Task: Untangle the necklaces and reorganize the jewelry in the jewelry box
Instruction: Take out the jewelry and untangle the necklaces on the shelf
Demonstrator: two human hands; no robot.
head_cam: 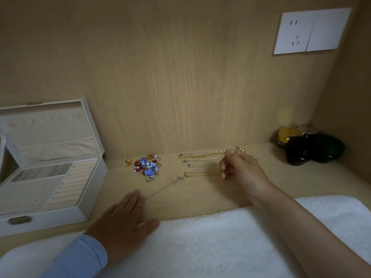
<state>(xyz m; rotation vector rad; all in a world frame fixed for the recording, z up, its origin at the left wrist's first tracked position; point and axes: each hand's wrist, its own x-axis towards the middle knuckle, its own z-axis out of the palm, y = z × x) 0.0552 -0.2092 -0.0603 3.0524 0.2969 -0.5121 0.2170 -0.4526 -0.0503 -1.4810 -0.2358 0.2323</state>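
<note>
Several thin necklaces (200,156), gold and silver, lie stretched out side by side on the wooden desk. My right hand (240,170) rests over their right ends, fingers curled and pinching a gold chain (202,174). One silver chain (162,189) runs diagonally from its clasp down toward my left hand (122,219), which lies flat on the desk with fingers together, its fingertips at the chain's end. A heap of small earrings and charms (147,165), blue, red and gold, sits left of the necklaces. The white jewelry box (46,177) stands open at the left.
A white fluffy towel (210,237) covers the near edge of the desk. A dark green glossy container (313,149) and a gold jar (288,135) stand in the back right corner. A wall socket (309,31) is on the wooden back panel.
</note>
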